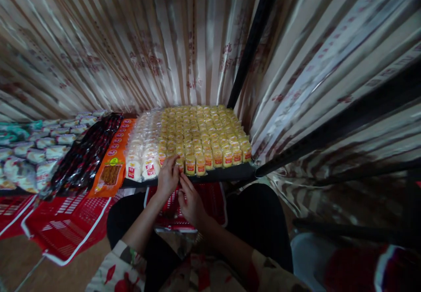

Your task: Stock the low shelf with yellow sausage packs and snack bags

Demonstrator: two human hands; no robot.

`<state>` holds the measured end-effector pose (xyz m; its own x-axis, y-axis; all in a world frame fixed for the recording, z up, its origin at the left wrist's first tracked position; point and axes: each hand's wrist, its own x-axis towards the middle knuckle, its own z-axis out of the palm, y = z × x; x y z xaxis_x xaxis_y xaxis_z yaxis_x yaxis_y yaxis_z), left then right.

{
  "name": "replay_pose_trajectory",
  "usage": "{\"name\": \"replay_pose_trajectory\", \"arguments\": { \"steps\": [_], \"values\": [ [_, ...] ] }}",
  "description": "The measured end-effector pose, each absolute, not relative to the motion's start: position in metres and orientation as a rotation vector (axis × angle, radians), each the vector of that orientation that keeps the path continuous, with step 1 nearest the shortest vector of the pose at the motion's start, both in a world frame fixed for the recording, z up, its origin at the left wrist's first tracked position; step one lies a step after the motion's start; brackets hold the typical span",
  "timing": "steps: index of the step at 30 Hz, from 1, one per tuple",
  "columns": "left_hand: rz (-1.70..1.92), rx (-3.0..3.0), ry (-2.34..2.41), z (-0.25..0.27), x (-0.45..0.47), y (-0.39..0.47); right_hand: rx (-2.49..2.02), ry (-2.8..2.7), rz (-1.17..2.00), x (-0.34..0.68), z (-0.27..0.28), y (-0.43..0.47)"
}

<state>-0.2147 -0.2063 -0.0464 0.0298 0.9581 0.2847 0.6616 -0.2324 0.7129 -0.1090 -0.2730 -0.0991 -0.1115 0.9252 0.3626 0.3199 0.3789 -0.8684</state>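
My left hand [168,179] is at the front edge of the shelf, its fingers closed around the side of a small yellow snack packet [180,165] with a red label. Just below and to the right, my right hand [192,204] reaches up with fingers stretched out and fingertips at the packet's lower edge. That packet stands in the front row of many identical yellow packets [205,134], laid out in tight rows. To their left are rows of white packets [143,145] with red labels. My fingers partly hide the packet between them.
An orange snack bag [113,165] and dark shiny packets [87,151] lie farther left, beside white wrapped packets [46,143]. Red baskets [70,222] [213,202] sit below the black shelf edge [226,172]. A black post [251,42] and printed curtains [184,33] stand behind.
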Motion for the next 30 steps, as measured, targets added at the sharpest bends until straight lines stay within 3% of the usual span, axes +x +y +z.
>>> {"name": "replay_pose_trajectory", "arguments": {
  "steps": [17, 30],
  "values": [
    [1.122, 1.904, 1.702, -0.054, -0.209, -0.202, -1.25, -1.758, 0.329, -0.062, -0.086, -0.257],
    [1.266, 1.917, 1.731, -0.074, -0.201, -0.208, -1.323, -1.737, 0.225, -0.047, -0.087, -0.249]
  ]
}}
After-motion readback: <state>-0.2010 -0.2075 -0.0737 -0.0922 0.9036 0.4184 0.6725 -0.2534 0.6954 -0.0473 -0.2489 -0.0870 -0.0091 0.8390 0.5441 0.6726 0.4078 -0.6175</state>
